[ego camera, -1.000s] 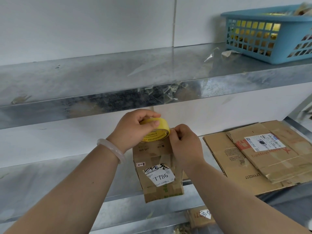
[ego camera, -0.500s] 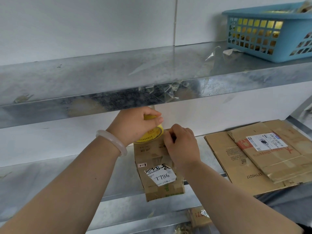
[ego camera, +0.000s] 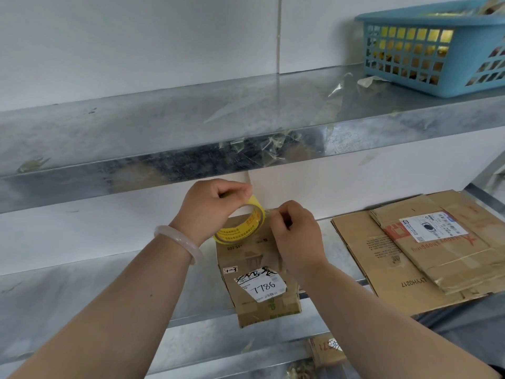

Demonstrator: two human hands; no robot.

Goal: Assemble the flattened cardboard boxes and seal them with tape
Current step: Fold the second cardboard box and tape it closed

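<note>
basket with yellow contents; box upright

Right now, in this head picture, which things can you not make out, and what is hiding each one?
Head view only.
Top of the small box: hidden behind the tape roll, the left hand and the right hand.
Tape's free end: under the right hand's fingers.
Blue basket: cut off by the right edge; contents unclear behind its grid.
Lower-shelf box: partly behind the right forearm.
Label print on the flattened boxes: too small.

Bright, even light; hazy reflections on the grey sheet-metal upper shelf; edges bow, slight softness overall
</note>
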